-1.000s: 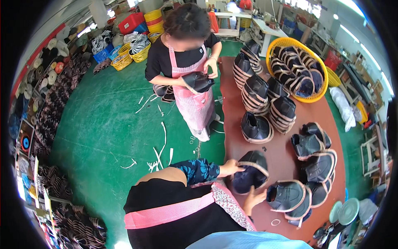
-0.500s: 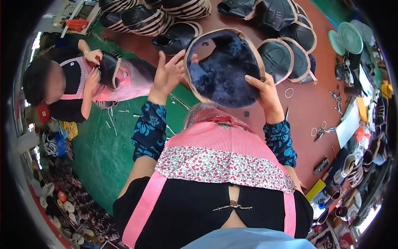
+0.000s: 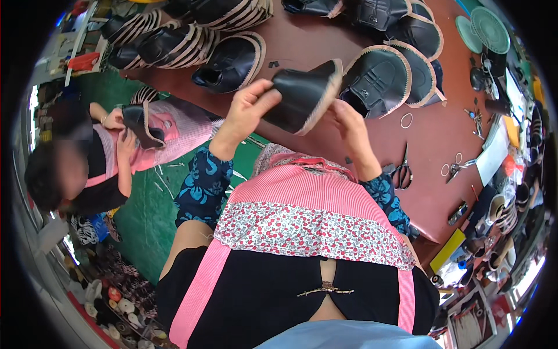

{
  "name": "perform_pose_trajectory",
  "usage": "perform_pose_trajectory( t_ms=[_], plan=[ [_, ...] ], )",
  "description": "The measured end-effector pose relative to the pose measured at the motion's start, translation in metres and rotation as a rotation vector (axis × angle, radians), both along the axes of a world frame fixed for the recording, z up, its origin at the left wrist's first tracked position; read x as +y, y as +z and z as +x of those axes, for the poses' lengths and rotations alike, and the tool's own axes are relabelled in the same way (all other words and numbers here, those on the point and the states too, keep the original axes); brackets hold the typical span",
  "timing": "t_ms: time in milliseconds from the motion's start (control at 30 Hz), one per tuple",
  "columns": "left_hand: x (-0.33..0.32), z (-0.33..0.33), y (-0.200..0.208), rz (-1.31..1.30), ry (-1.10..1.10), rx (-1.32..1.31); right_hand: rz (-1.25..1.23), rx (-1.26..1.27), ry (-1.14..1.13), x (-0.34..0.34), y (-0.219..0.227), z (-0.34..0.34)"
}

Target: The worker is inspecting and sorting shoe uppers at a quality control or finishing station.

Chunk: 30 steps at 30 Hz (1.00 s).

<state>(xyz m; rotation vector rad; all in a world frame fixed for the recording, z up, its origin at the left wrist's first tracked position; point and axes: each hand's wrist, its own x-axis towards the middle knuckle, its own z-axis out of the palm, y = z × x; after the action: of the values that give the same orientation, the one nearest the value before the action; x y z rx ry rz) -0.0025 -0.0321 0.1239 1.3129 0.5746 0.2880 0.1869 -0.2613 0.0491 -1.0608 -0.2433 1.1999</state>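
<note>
A black leather shoe upper (image 3: 296,99) with a tan edge hangs in front of me above the table, its outer side toward me. My left hand (image 3: 249,110) pinches its left end between thumb and fingers. My right hand (image 3: 350,129) is at the tan edge on the other side, blurred, with fingertips partly hidden by the upper; whether it grips the edge I cannot tell. Just past it on the table lies another black shoe upper (image 3: 376,78), tan-edged with lacing detail. A further black upper (image 3: 228,63) lies beyond my left hand.
Stacks of black uppers with striped edges (image 3: 218,14) fill the far left of the red-brown table (image 3: 430,145). Black-handled scissors (image 3: 402,173) lie right of my right sleeve, with a ring (image 3: 406,120) beyond. A co-worker (image 3: 104,139) at the left holds another upper. Green baskets (image 3: 490,30) stand far right.
The upper has turned from showing its dark furry lining to showing its leather outside. My left hand, open before, has closed on it; my right hand has shifted left along its edge.
</note>
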Motion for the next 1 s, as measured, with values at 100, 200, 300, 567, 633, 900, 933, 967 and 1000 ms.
perform_pose_trajectory(
  t_ms=[100, 200, 300, 567, 633, 900, 933, 967, 1000],
  plan=[
    [0.014, 0.016, 0.009, -0.415, 0.173, -0.209, 0.169, -0.718, 0.047, 0.045, 0.059, -0.010],
    [0.040, 0.013, -0.019, -0.831, 0.069, -0.445, 0.131, -0.851, 0.269, 0.088, 0.106, -0.008],
    [0.052, 0.011, -0.027, -0.751, 0.074, -0.508, 0.109, -1.116, 0.236, 0.114, 0.096, -0.016],
    [0.031, 0.014, -0.027, -0.789, 0.161, -0.642, 0.007, -1.383, 0.362, 0.104, 0.077, -0.032],
    [0.021, 0.018, -0.017, -0.813, 0.179, -0.633, 0.154, -1.162, 0.157, 0.087, 0.085, -0.027],
    [0.000, 0.018, -0.011, -0.745, 0.184, -0.571, -0.032, -0.413, -0.008, -0.014, 0.074, 0.016],
    [-0.005, 0.019, -0.011, -0.753, 0.146, -0.569, -0.070, -0.406, -0.028, -0.027, 0.069, 0.017],
    [-0.012, 0.020, -0.010, -0.732, 0.189, -0.489, -0.071, -0.407, -0.032, -0.039, 0.065, 0.017],
    [-0.022, 0.019, -0.010, -0.694, 0.192, -0.449, -0.087, -0.310, -0.027, -0.050, 0.060, 0.016]
  ],
)
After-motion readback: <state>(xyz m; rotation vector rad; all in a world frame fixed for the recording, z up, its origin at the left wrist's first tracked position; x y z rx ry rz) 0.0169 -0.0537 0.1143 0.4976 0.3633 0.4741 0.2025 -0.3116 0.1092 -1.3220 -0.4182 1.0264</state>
